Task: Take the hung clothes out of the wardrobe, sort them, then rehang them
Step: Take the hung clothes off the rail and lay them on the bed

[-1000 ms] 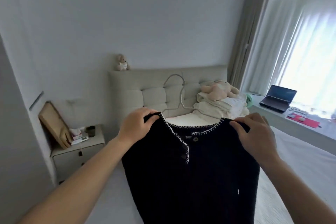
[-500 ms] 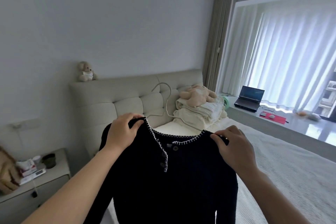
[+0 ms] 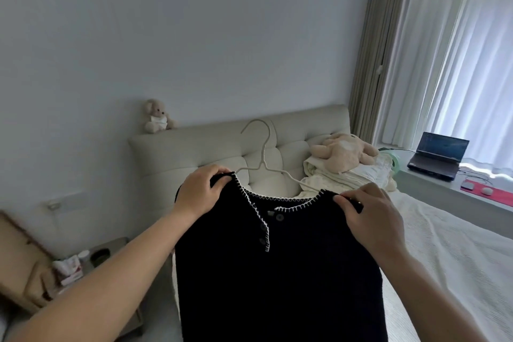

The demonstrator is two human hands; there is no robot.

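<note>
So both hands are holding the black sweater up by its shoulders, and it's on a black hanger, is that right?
Not quite: the hanger is white, not black, as the head view shows. Its hook rises above the neckline of the black sweater. The rest holds: the left hand and the right hand each grip a shoulder and hold the sweater up.

The black top (image 3: pixel 277 272) ran off the bottom edge, its hem unseen. Its shoulders hid the white hanger's (image 3: pixel 262 159) arms and the fingertips of both hands. Items on the bedside table (image 3: pixel 111 247) were blurred, and the laptop (image 3: pixel 438 154) screen unreadable.
</note>
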